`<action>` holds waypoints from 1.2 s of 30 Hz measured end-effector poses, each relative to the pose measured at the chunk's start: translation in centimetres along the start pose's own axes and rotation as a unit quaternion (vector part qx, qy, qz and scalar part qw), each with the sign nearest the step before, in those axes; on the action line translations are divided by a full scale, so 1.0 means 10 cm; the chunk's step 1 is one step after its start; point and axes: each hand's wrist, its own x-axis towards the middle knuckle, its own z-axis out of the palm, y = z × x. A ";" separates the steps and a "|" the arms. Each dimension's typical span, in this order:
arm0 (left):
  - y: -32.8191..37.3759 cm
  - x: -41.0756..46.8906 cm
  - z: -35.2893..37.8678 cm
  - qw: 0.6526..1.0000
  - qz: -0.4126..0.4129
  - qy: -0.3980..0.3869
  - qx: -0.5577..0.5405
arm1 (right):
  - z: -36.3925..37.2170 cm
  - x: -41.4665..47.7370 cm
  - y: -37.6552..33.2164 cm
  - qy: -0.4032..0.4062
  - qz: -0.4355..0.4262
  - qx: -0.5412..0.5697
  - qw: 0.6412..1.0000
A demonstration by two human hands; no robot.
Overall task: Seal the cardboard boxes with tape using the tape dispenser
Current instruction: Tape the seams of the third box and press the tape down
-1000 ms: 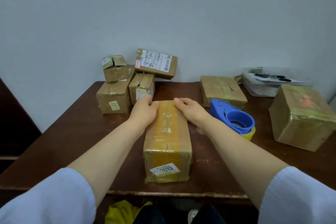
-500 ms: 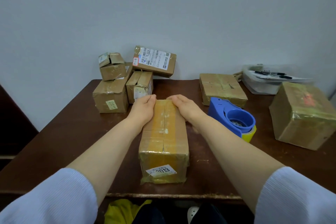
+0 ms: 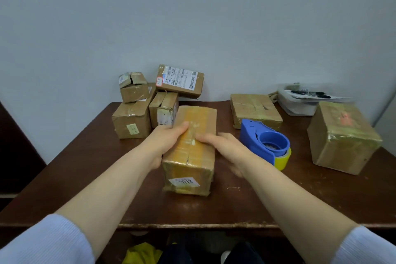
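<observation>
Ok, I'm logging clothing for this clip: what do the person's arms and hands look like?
A pale blue, finely ribbed left sleeve and a matching right sleeve stop well short of the wrists. The left hand shows no glove, ring or watch. The right hand is motion-blurred, but nothing worn shows on it either.

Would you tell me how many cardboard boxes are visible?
7: held box, four boxes clustered back-left, flat box behind the dispenser, large box far right; more may be hidden.
</observation>
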 end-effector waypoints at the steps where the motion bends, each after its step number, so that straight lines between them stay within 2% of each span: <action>1: 0.06 0.01 0.01 1.000 0.010 0.004 -0.019 | -0.03 0.01 -0.05 -0.005 -0.020 0.019 1.000; 4: 0.23 0.04 0.09 0.995 0.052 0.000 -0.087 | -0.15 0.06 -0.20 -0.024 -0.061 0.071 0.995; 7: 0.37 0.08 0.22 0.983 0.116 -0.047 -0.135 | -0.27 0.04 -0.36 0.015 -0.065 0.046 0.997; 10: 0.55 0.14 0.37 0.976 0.163 -0.094 -0.113 | -0.43 0.04 -0.55 0.068 -0.050 0.107 0.991; 13: 0.75 0.31 0.53 0.974 0.162 -0.131 -0.089 | -0.63 0.10 -0.69 0.118 -0.013 0.172 0.978; 19: 1.02 0.67 0.92 0.978 0.155 -0.123 -0.067 | -1.11 0.31 -0.83 0.224 -0.051 0.107 0.967; 23: 1.06 0.97 1.27 0.973 0.204 -0.107 -0.035 | -1.39 0.50 -0.88 0.281 -0.092 0.040 0.954; 25: 1.06 1.13 1.42 0.971 0.220 -0.093 -0.016 | -1.51 0.60 -0.87 0.296 -0.114 -0.003 0.949; 29: 1.02 1.45 1.65 0.974 0.198 -0.107 -0.039 | -1.69 0.83 -0.84 0.312 -0.136 -0.082 0.937; 36: 0.88 1.82 1.85 0.975 0.198 -0.095 0.022 | -1.87 1.17 -0.73 0.330 -0.088 -0.133 0.931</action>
